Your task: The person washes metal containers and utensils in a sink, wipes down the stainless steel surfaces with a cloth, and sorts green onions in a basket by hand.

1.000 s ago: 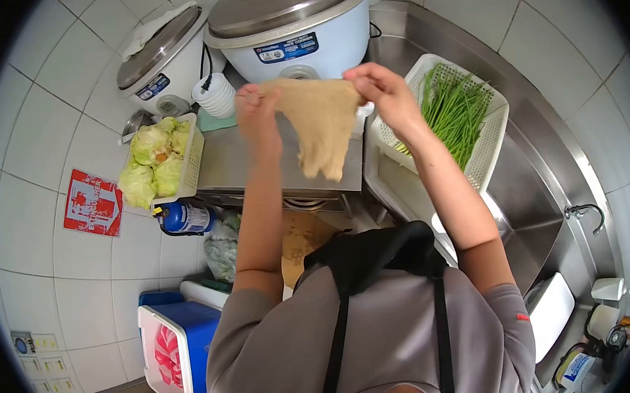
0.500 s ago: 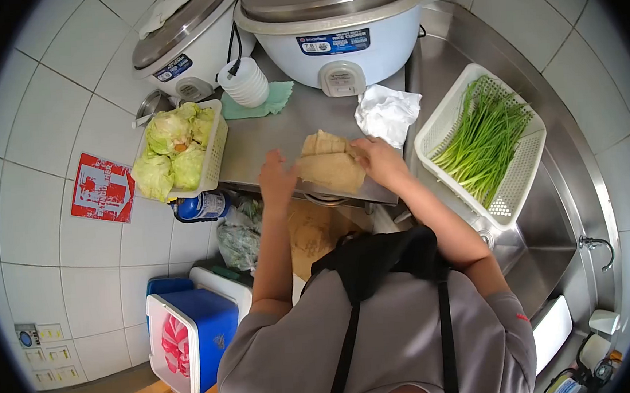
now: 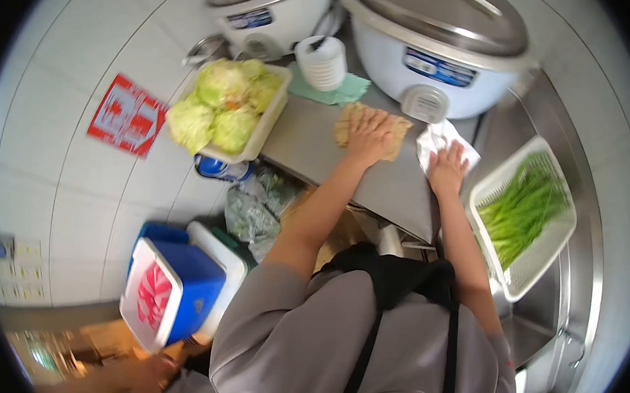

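My left hand (image 3: 371,138) lies flat with fingers stretched out on a folded tan cloth (image 3: 400,127), pressing it to the steel counter (image 3: 391,195). To its right, my right hand (image 3: 447,171) rests on a crumpled white cloth (image 3: 428,143), its fingers apart. Neither hand is closed around its cloth. Just beyond the hands stands a large rice cooker (image 3: 393,59) with a metal lid.
Lettuce heads (image 3: 233,129) fill a basket at left. Stacked white cups (image 3: 322,68) stand on a green cloth (image 3: 355,88) near a second cooker (image 3: 284,20). Green onions (image 3: 524,211) lie in a basket over the sink (image 3: 582,148). Another person's arm (image 3: 109,386) shows lower left, by a blue cooler (image 3: 189,278).
The view has turned. My left hand has come down onto the tan cloth, which now lies farther back. My right hand has left that cloth for the white one. Another person has appeared lower left.
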The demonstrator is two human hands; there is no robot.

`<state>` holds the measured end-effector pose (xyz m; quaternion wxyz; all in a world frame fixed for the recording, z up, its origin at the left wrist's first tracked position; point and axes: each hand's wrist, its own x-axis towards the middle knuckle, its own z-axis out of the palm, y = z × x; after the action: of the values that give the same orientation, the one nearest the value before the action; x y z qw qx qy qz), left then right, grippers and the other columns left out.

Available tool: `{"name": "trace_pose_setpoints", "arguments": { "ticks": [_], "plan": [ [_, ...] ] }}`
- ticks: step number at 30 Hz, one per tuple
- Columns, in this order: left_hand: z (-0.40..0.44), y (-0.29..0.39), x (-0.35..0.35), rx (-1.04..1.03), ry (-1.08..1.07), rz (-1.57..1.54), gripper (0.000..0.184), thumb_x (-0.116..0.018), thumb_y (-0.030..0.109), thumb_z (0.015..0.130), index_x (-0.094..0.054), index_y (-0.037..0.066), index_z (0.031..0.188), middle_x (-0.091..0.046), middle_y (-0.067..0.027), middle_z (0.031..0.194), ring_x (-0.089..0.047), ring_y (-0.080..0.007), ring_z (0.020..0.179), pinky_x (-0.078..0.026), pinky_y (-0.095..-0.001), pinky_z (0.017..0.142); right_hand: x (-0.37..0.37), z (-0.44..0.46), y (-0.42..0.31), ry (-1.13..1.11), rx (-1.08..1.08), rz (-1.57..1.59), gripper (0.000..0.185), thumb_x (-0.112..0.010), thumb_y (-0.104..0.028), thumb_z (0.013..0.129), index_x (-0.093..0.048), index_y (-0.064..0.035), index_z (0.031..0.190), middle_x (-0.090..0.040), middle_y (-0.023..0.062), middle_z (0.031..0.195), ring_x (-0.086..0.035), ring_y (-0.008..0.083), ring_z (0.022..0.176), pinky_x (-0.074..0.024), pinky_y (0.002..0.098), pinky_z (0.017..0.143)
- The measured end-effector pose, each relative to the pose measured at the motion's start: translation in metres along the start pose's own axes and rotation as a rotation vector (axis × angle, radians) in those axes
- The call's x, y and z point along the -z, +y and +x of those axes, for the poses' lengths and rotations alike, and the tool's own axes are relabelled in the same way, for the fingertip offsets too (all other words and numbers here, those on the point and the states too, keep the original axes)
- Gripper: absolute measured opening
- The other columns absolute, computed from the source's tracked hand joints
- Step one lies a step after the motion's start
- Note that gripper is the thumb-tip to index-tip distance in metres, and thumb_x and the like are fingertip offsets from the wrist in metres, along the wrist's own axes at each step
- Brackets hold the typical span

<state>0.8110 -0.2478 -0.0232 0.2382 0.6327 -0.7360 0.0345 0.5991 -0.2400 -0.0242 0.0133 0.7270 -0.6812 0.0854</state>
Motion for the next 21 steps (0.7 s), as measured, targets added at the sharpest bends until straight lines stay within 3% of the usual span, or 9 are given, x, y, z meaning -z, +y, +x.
{"name": "trace_pose_setpoints", "arguments": {
  "ticks": [4, 7, 10, 12, 13, 14, 16, 18, 21],
  "plan": [
    [0.012, -0.015, -0.014, 0.011, -0.054, -0.016, 0.046, -0.036, 0.043, 0.086, -0.041, 0.023, 0.127, -0.034, -0.0001, 0.135, -0.022, -0.0238, 0.129, -0.004, -0.0476, 0.105, 0.017, -0.065, -0.015, 0.052, 0.478, 0.129, 0.044, -0.044, -0.030, 0.086, -0.044, -0.0012, 0.119, -0.027, 0.0207, 0.136, -0.023, 0.0325, 0.128, -0.0182, 0.0491, 0.102],
    [0.009, -0.008, 0.004, 0.119, -0.066, -0.187, 0.049, -0.040, 0.045, 0.083, -0.045, 0.019, 0.124, -0.036, -0.0030, 0.133, -0.023, -0.0252, 0.128, -0.004, -0.0481, 0.104, 0.031, -0.087, -0.013, -0.101, 0.757, 0.257, 0.034, -0.046, -0.023, 0.086, -0.051, 0.0009, 0.110, -0.037, 0.0225, 0.129, -0.034, 0.0343, 0.121, -0.0256, 0.0453, 0.099],
    [0.015, 0.004, 0.015, 0.162, 0.191, -0.368, 0.043, -0.049, 0.037, 0.080, -0.051, 0.013, 0.116, -0.046, -0.0089, 0.122, -0.033, -0.0290, 0.120, -0.014, -0.0474, 0.101, 0.019, -0.091, 0.005, -0.276, 0.364, 0.560, 0.028, -0.045, -0.015, 0.087, -0.053, 0.0035, 0.107, -0.048, 0.0191, 0.120, -0.047, 0.0324, 0.110, -0.0349, 0.0388, 0.094],
    [0.023, 0.032, 0.042, 0.102, 0.397, -0.603, 0.036, -0.055, 0.028, 0.078, -0.054, 0.009, 0.108, -0.051, -0.0134, 0.112, -0.040, -0.0317, 0.112, -0.022, -0.0456, 0.098, 0.013, -0.078, 0.007, -0.434, -0.057, 1.508, 0.037, -0.041, -0.023, 0.091, -0.045, 0.0007, 0.119, -0.052, 0.0087, 0.113, -0.052, 0.0197, 0.100, -0.0394, 0.0332, 0.088],
    [0.029, 0.052, 0.063, 0.119, 0.568, -0.596, 0.030, -0.057, 0.012, 0.071, -0.053, 0.005, 0.100, -0.053, -0.0160, 0.098, -0.046, -0.0334, 0.097, -0.031, -0.0424, 0.089, 0.015, -0.075, 0.001, -0.453, -0.122, 1.632, 0.042, -0.040, -0.028, 0.092, -0.041, 0.0002, 0.122, -0.051, 0.0095, 0.115, -0.051, 0.0195, 0.101, -0.0388, 0.0328, 0.088],
    [0.036, 0.071, 0.069, 0.168, 0.633, -0.618, 0.030, -0.056, 0.009, 0.070, -0.052, 0.004, 0.099, -0.053, -0.0163, 0.096, -0.046, -0.0337, 0.096, -0.031, -0.0425, 0.088, 0.018, -0.073, -0.010, -0.468, -0.196, 1.754, 0.046, -0.038, -0.033, 0.092, -0.038, -0.0003, 0.125, -0.049, 0.0104, 0.116, -0.049, 0.0193, 0.102, -0.0382, 0.0325, 0.089],
    [0.056, 0.106, 0.067, 0.262, 0.766, -0.666, 0.030, -0.052, 0.003, 0.067, -0.051, 0.003, 0.097, -0.052, -0.0171, 0.093, -0.046, -0.0342, 0.092, -0.033, -0.0426, 0.085, 0.083, -0.073, -0.080, -0.297, -0.306, 1.925, 0.052, -0.035, -0.038, 0.092, -0.034, 0.0017, 0.126, -0.045, 0.0118, 0.119, -0.047, 0.0185, 0.105, -0.0365, 0.0319, 0.090],
    [0.069, 0.135, 0.069, 0.090, 0.817, -0.667, 0.032, -0.048, -0.004, 0.061, -0.050, 0.002, 0.092, -0.051, -0.0165, 0.087, -0.046, -0.0342, 0.086, -0.034, -0.0442, 0.079, 0.106, -0.062, -0.091, -0.134, -0.398, 1.950, 0.053, -0.035, -0.039, 0.092, -0.034, 0.0025, 0.125, -0.045, 0.0121, 0.119, -0.046, 0.0191, 0.105, -0.0360, 0.0318, 0.090],
    [0.083, 0.145, 0.081, 0.125, 0.885, -0.805, 0.031, -0.045, -0.008, 0.062, -0.049, 0.000, 0.091, -0.051, -0.0163, 0.087, -0.047, -0.0332, 0.086, -0.037, -0.0389, 0.079, 0.095, -0.049, -0.069, 0.024, -0.359, 1.834, 0.053, -0.034, -0.040, 0.092, -0.037, 0.0044, 0.121, -0.048, 0.0109, 0.113, -0.046, 0.0181, 0.101, -0.0361, 0.0300, 0.087]
  ]
}}
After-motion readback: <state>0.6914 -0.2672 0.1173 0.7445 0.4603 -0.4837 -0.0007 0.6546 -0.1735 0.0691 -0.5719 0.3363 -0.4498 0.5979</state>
